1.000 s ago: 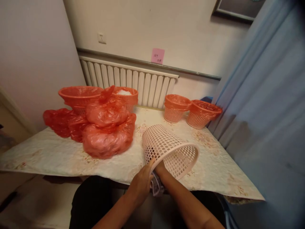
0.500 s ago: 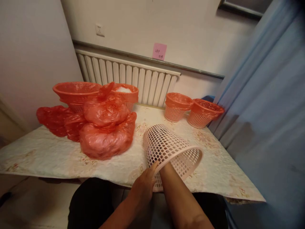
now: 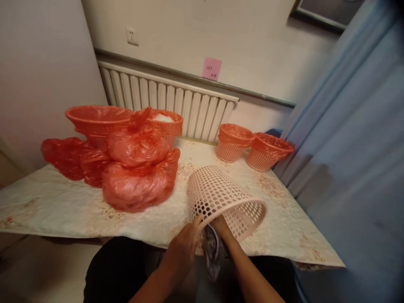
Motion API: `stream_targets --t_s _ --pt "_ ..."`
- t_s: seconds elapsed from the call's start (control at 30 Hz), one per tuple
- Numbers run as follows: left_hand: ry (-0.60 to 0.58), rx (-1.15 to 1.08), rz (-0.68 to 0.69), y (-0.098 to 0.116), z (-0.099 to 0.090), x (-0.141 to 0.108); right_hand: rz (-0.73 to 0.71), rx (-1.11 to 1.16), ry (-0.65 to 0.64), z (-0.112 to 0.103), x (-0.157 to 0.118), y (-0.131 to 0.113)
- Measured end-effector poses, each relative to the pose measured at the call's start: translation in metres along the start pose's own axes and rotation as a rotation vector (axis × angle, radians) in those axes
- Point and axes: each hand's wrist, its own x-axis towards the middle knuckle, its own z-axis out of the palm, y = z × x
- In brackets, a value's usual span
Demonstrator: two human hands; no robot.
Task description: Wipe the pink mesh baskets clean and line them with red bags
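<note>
A pale pink perforated plastic wastebasket (image 3: 217,185) lies tilted on its side on the table, its mouth facing me and to the right. My left hand (image 3: 183,244) is closed on the left edge of its rim. Just inside the mouth is my right hand (image 3: 222,226), its fingers mostly hidden by the rim and wall. From that hand a dark grey cloth (image 3: 212,252) with a lighter edge hangs out of the basket toward my lap.
Red plastic bags (image 3: 139,185), puffed up, sit on the left of the table. Behind them stand two red-lined baskets (image 3: 99,112). Two smaller lined baskets (image 3: 232,149) are at the back right. A radiator (image 3: 170,94) runs along the wall; a blue curtain (image 3: 334,168) hangs on the right.
My right hand has drawn back from deep inside the basket toward its mouth, bringing the grey cloth partly out. My left hand stays on the rim.
</note>
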Motion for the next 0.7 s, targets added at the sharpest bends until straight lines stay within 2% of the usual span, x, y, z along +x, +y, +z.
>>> stream_targets --t_s 0.07,0.13,0.23,0.3,0.4,0.5,0.53,0.57,0.63,0.7 --pt "0.000 0.042 0.011 -0.005 -0.007 0.003 0.080 0.036 0.000 -0.019 -0.023 0.002" --pt "0.002 0.086 0.012 -0.010 -0.014 0.007 0.186 0.097 0.076 -0.047 -0.054 -0.001" --pt "0.019 0.129 0.005 -0.017 -0.022 0.011 0.311 0.224 0.204 -0.100 -0.102 -0.019" --pt "0.022 0.138 -0.004 -0.021 -0.025 0.013 0.333 0.285 0.336 -0.138 -0.126 -0.036" --pt "0.007 0.138 -0.007 -0.025 -0.029 0.018 0.295 0.265 0.611 -0.184 -0.135 -0.059" --pt "-0.014 0.141 0.002 -0.025 -0.033 0.026 0.147 0.082 0.865 -0.202 -0.113 -0.069" --pt "-0.021 0.146 0.006 -0.025 -0.034 0.028 0.093 0.000 0.879 -0.201 -0.101 -0.069" --pt "-0.032 0.152 0.009 -0.024 -0.035 0.031 0.046 -0.076 0.840 -0.197 -0.090 -0.069" --pt "-0.052 0.168 0.011 -0.023 -0.037 0.036 -0.021 -0.170 0.634 -0.183 -0.074 -0.067" --pt "-0.053 0.202 0.003 -0.024 -0.040 0.042 -0.053 -0.185 0.450 -0.167 -0.068 -0.067"
